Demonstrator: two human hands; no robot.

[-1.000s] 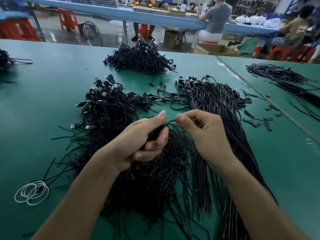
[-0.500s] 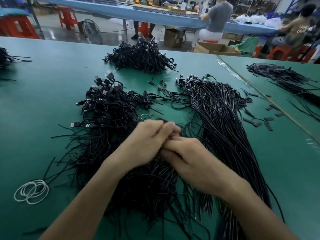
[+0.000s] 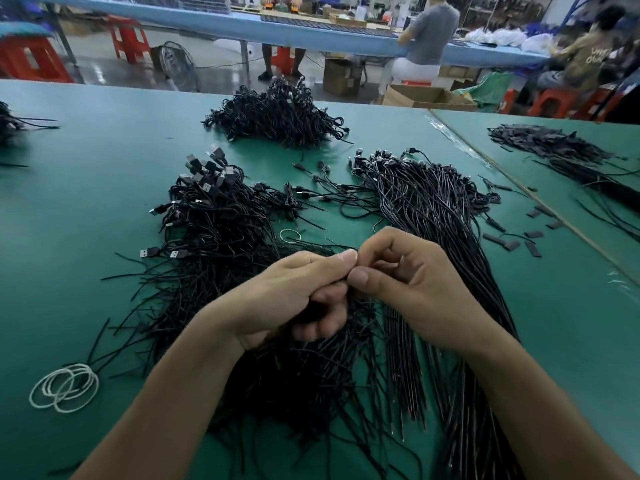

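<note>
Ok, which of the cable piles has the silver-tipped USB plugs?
The left-of-centre pile, plugs clustered at its far end. The far heap is a plain tangle; the straight bundle on the right ends in smaller black connectors.

Your left hand (image 3: 277,299) and right hand (image 3: 412,289) are hiding most of the cable bundle (image 3: 312,312) you're pinching, and the bottom edge is cropping the long cables (image 3: 464,420).

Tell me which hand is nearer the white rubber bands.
Left. The left hand, gripping cables, has the rubber bands off to its left; the right hand is beyond it, farther right.
</note>
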